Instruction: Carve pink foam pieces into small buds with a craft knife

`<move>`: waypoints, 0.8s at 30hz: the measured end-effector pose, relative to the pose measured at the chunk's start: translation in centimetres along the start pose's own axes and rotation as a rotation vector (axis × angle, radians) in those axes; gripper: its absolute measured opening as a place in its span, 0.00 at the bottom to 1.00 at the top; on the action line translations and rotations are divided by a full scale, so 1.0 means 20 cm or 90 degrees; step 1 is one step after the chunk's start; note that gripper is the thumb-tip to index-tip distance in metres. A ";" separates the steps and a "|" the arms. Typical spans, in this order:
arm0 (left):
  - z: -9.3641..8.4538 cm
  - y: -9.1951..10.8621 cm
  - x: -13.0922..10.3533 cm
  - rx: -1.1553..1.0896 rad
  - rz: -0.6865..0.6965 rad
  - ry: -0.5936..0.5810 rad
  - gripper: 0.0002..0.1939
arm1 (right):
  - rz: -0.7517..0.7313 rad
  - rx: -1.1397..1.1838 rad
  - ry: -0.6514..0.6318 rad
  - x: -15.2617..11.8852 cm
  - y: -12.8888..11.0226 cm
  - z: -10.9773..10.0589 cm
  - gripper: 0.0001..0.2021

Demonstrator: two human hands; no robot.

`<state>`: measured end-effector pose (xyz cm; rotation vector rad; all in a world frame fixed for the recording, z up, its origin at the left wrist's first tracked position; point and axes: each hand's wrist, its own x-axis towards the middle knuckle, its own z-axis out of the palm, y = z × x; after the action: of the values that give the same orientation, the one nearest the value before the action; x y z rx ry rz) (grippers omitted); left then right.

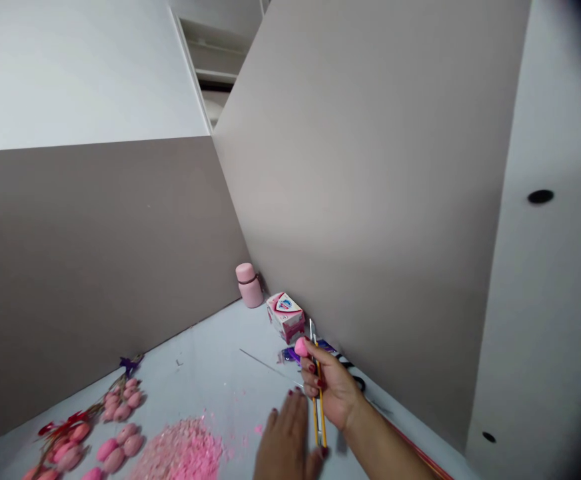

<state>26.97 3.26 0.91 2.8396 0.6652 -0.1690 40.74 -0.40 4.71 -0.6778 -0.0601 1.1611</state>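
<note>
My right hand [338,387] is closed around a slim yellow cutter knife [322,417], its narrow metal blade pointing up and away. Between the thumb and fingers of the same hand sits a small bright pink lump [301,347]. Beside it, lower in the view, my left hand [285,440] is stretched out with its back to me, slightly blurred and holding nothing visible. Its thumb lies close to the knife's lower end; whether they touch I cannot tell. A heap of pink shavings [185,450] covers the table left of this hand.
Several pink egg-shaped pieces [120,447] lie at the left, some in bunches on stems with red and purple ribbons. A thin wire [265,363] crosses the white table. Toward the corner stand a pink bottle [249,287] and a box [285,317]. A purple packet [290,355] lies by the wall.
</note>
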 end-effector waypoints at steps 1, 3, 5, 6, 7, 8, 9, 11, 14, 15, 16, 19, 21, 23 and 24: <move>0.00 -0.08 0.04 0.021 -0.045 0.011 0.34 | 0.002 0.000 0.002 -0.01 0.00 0.00 0.22; -0.03 -0.21 0.10 0.068 -0.179 0.064 0.32 | 0.008 -0.003 0.008 -0.02 0.01 0.01 0.21; -0.05 -0.25 0.11 0.107 -0.288 0.111 0.32 | 0.013 -0.007 0.010 -0.03 0.02 0.02 0.19; -0.05 -0.24 0.11 0.118 -0.306 0.119 0.31 | 0.015 -0.008 0.009 -0.03 0.03 0.03 0.19; -0.04 -0.21 0.12 0.117 -0.281 0.104 0.30 | 0.017 -0.008 0.008 -0.03 0.03 0.03 0.18; -0.03 -0.17 0.12 0.107 -0.220 0.074 0.30 | 0.019 -0.009 0.008 -0.03 0.04 0.03 0.18; -0.02 -0.13 0.13 0.096 -0.170 0.049 0.30 | 0.022 -0.010 0.010 -0.03 0.05 0.03 0.18; 0.00 -0.08 0.16 0.090 -0.164 0.035 0.32 | 0.032 -0.015 0.018 -0.02 0.06 0.02 0.19; -0.02 -0.13 0.19 0.101 -0.247 0.098 0.33 | 0.046 -0.024 0.032 0.00 0.07 0.01 0.18; -0.04 -0.18 0.18 0.105 -0.283 0.116 0.33 | 0.049 -0.027 0.034 0.00 0.07 0.00 0.17; -0.06 -0.23 0.15 0.107 -0.316 0.124 0.33 | 0.052 -0.030 0.035 0.00 0.08 0.00 0.16; -0.08 -0.40 -0.07 0.100 -0.361 0.149 0.33 | 0.061 -0.033 0.028 0.00 0.09 -0.01 0.15; -0.07 -0.54 -0.31 0.093 -0.452 0.194 0.34 | 0.068 -0.034 0.019 0.01 0.09 -0.02 0.16; -0.05 -0.68 -0.60 0.090 -0.567 0.243 0.34 | 0.078 -0.036 0.011 0.01 0.11 -0.03 0.15; -0.03 -0.74 -0.74 0.093 -0.636 0.271 0.34 | 0.084 -0.037 0.008 0.02 0.11 -0.03 0.16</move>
<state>7.13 10.12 1.15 2.3844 2.1708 0.2529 39.24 0.09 2.91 -0.7497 -0.0394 1.2854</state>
